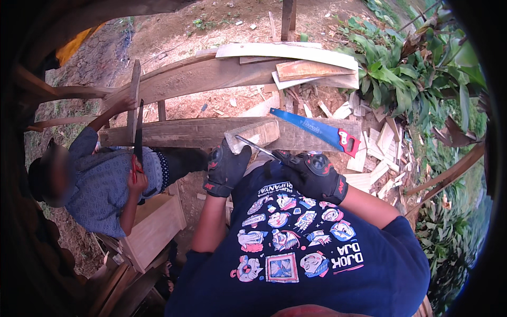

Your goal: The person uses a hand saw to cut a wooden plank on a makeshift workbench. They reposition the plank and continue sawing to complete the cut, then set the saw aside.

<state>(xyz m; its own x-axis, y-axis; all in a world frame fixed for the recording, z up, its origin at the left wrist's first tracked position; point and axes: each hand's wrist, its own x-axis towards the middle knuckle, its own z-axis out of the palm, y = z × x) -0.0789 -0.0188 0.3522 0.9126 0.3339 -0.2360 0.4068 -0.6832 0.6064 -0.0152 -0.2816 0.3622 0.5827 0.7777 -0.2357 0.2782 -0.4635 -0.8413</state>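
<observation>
A short wooden block (pixel 259 133) rests on the thick wooden beam (pixel 185 133) in front of me. My left hand (pixel 227 166), in a black glove, closes on the block's near left end. My right hand (pixel 311 171), gloved the same way, is closed around a slim metal tool (pixel 255 146); its shaft slants up to the left, its tip by the block's near edge. Its exact kind I cannot make out, as the glove hides the handle. Right of the block, a handsaw (pixel 309 127) with blue blade and red handle lies across the beam.
At the left a co-worker (pixel 113 174) holds a red-handled saw (pixel 139 137) against an upright board (pixel 133 100). Several planks (pixel 296 55) lie on a farther beam. Offcuts (pixel 388 140) are scattered at the right beside leafy plants (pixel 396 74). A wooden box (pixel 153 227) stands lower left.
</observation>
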